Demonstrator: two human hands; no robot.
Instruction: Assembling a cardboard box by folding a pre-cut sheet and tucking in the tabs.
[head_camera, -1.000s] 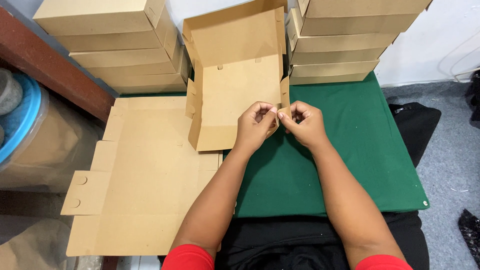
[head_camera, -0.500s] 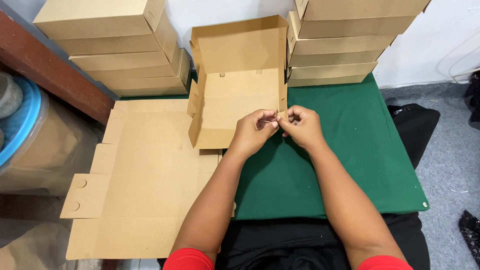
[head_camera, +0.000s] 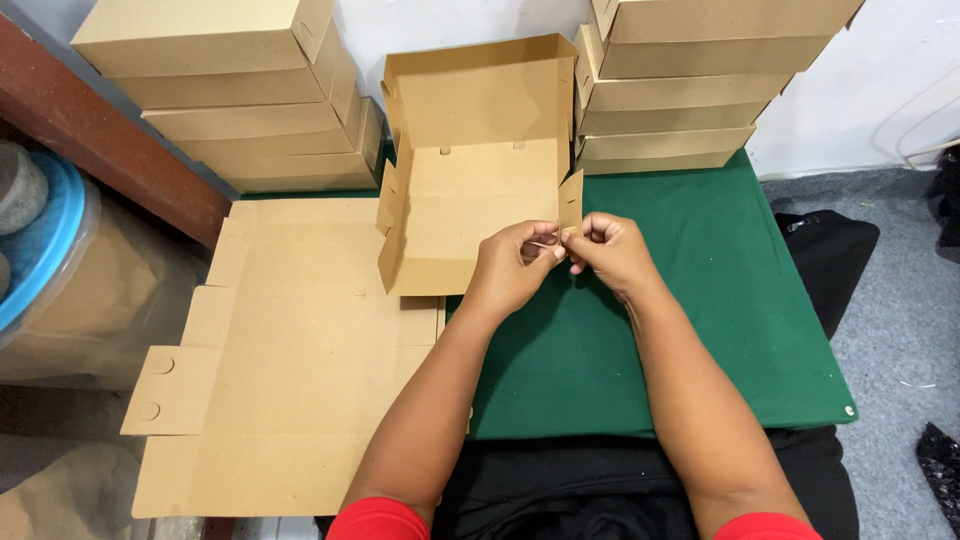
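Note:
A half-folded brown cardboard box (head_camera: 470, 190) lies on the green mat (head_camera: 720, 300) with its lid raised toward the wall. My left hand (head_camera: 510, 265) and my right hand (head_camera: 605, 250) meet at the box's near right corner. Both pinch the small side flap (head_camera: 570, 200) and the front edge there. The fingertips touch each other over the cardboard. The box's left wall stands upright.
Flat unfolded cardboard sheets (head_camera: 290, 350) lie stacked to the left of the box. Piles of finished brown boxes stand at the back left (head_camera: 230, 90) and back right (head_camera: 690, 80). A blue-rimmed tub (head_camera: 40, 250) sits at far left, beside a wooden rail (head_camera: 110, 140).
The box has swung square to me and its lid has risen more upright. Both hands stay pinched at the near right corner, shifted slightly down.

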